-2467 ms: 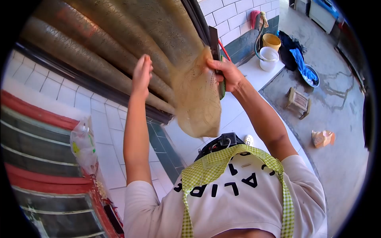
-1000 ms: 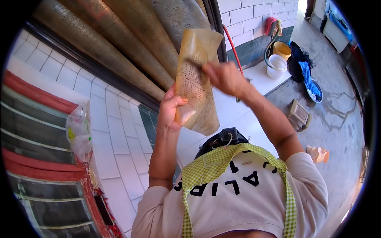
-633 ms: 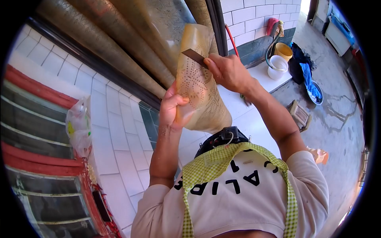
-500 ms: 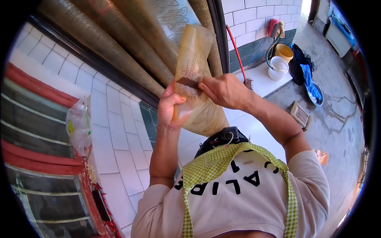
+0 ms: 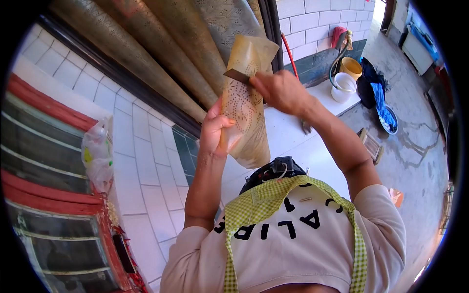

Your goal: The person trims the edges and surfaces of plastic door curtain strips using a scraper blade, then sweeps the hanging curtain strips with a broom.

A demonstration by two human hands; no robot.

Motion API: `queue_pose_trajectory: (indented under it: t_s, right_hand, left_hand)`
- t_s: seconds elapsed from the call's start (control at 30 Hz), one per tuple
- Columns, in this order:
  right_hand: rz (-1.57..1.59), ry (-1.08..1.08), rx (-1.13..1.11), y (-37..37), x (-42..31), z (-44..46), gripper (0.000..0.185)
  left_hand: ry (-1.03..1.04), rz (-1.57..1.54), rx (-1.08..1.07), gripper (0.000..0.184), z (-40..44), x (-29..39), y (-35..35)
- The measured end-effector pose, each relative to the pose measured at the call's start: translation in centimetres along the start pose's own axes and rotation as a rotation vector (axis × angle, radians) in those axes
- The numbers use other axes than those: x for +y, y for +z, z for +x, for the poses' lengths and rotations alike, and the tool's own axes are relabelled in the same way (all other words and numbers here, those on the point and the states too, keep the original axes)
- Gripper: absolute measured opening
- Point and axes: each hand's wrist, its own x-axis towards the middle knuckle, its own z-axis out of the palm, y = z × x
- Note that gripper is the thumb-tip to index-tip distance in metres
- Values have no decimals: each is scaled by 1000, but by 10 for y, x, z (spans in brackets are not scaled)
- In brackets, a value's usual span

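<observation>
A yellowish, translucent stencil sheet (image 5: 244,110) with rows of small punched holes is held up in front of the body, its top corner curling. My left hand (image 5: 215,129) grips its left edge, thumb on the front face and fingers behind, mostly hidden. In my right hand (image 5: 284,93) is a flat, dark brown scraper (image 5: 236,75), which lies across the upper part of the sheet. The fingers are closed around its right end, so that end is covered.
Brown curtains (image 5: 161,53) hang beyond the sheet. To the right are a white bucket (image 5: 343,89), a yellow bucket (image 5: 351,67), a basin with blue cloth (image 5: 388,119) and a small wooden stool (image 5: 370,145). A plastic bag (image 5: 97,154) hangs by the red-framed window at left.
My right hand has moved the scraper up the sheet, from the middle of the hole pattern towards the top. The sheet has shifted slightly right, with my left hand still holding it.
</observation>
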Motion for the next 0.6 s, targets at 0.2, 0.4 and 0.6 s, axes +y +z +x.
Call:
queue_pose_trajectory:
  t_s: [0.2, 0.4, 0.6]
  right_hand:
    - [21, -18, -94, 1, -9, -8, 25]
    - [40, -11, -263, 6, -28, -20, 20]
    - [5, 139, -102, 4, -6, 2, 27]
  left_hand:
    - [22, -54, -19, 69, 1, -6, -6]
    - [37, -38, -10, 70, 4, -2, -10]
    - [20, -57, -64, 73, 5, -3, -6]
